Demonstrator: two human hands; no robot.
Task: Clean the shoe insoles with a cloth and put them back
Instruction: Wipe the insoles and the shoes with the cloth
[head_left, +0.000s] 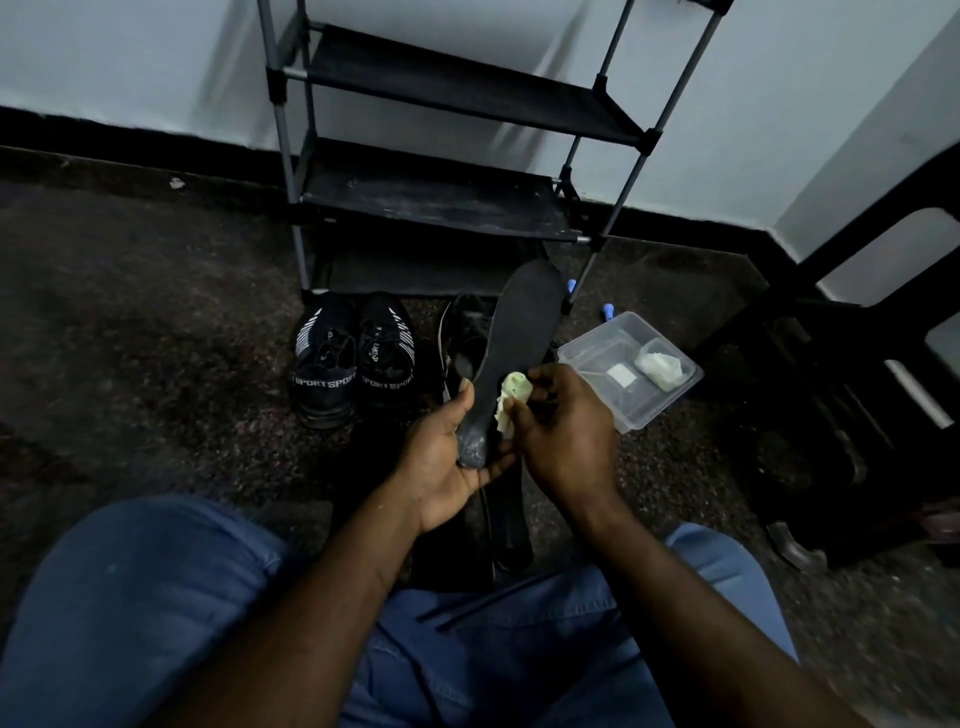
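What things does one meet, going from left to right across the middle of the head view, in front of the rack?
pair of SPORT shoes → black shoe → insole, held up → clear plastic container

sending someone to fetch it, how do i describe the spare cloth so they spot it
Find the black shoe rack; a clear plastic tub sits on the floor by its right leg. The spare cloth is the pale crumpled wad inside it, not the cloth the right hand holds against the insole.
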